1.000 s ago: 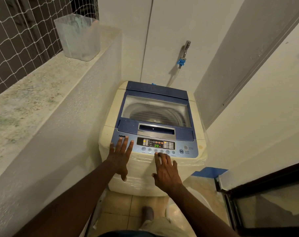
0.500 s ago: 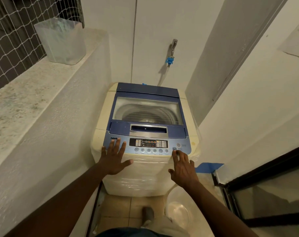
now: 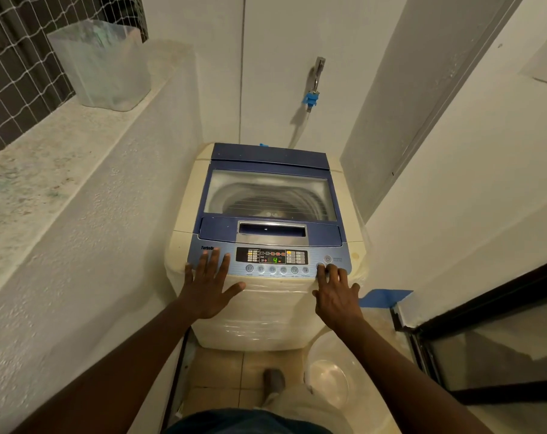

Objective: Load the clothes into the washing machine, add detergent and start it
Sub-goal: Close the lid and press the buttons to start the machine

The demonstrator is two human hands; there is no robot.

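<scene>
A cream top-loading washing machine [image 3: 259, 311] with a blue lid [image 3: 270, 158] stands in a narrow corner, lid closed, the drum visible through its window. Its control panel [image 3: 271, 256] is lit and shows a green 4. My left hand [image 3: 208, 285] lies flat with fingers spread on the panel's left end. My right hand [image 3: 336, 292] rests at the panel's right end, its index fingertip on a round button [image 3: 320, 266] just below the power button. Neither hand holds anything. No clothes or detergent are visible.
A low wall with a stone ledge [image 3: 46, 170] runs along the left, carrying a translucent plastic bin [image 3: 103, 64]. A tap with a blue hose fitting [image 3: 313, 89] is on the back wall. A clear plastic tub [image 3: 328, 377] sits on the floor right of my foot; a dark door frame [image 3: 454, 324] stands right.
My right hand moved from the middle buttons to the button at the panel's right end. The display went from 14 to 4. My left hand stayed on the panel's left.
</scene>
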